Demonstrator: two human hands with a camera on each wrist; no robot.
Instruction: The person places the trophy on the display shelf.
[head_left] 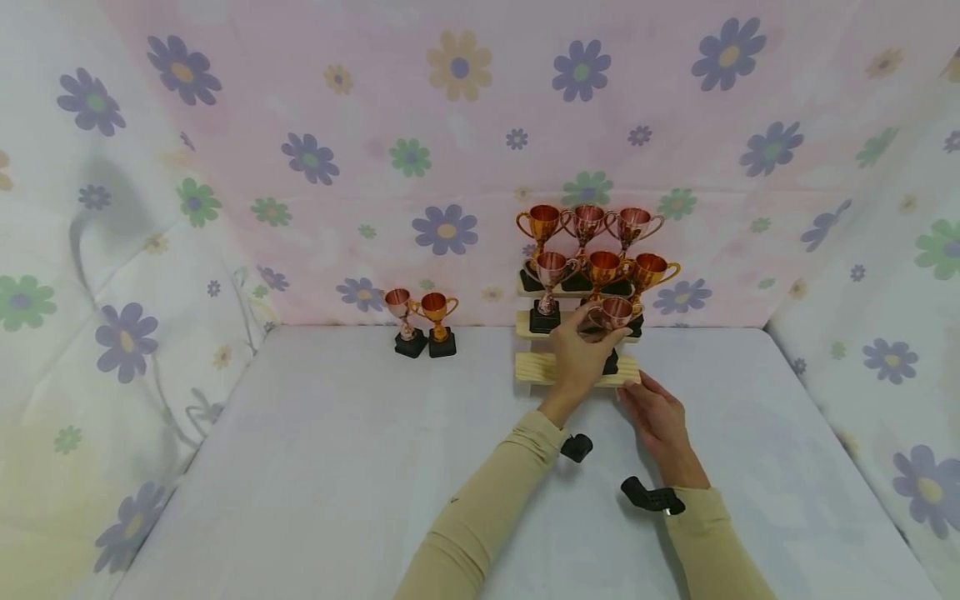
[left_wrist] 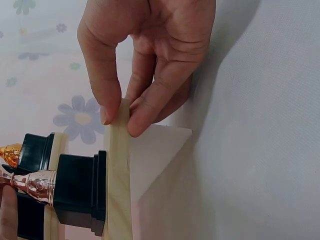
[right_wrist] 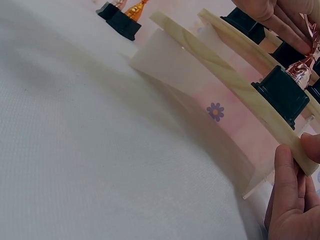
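Observation:
My left hand [head_left: 579,358] pinches a rose-gold trophy cup [head_left: 618,312] low on its stem, fingers curled around it. Its black square base [left_wrist: 77,190] stands upright against the lowest wooden board [head_left: 536,367] of a three-step display stand, toward the right end. At that same right end, my right hand [head_left: 660,417] grips the board's edge, thumb above and fingers underneath. Gold and rose-gold trophies [head_left: 551,271] fill the middle step, and a row of trophies [head_left: 588,221] lines the top step. The left hand partly covers the held trophy's stem and base in the head view.
Left of the stand, a rose-gold trophy [head_left: 399,304] and a gold trophy [head_left: 435,308] stand side by side on the white table [head_left: 315,467]. Pale panels [right_wrist: 165,60] support the boards. A flowered cloth backdrop [head_left: 480,150] rises right behind the stand.

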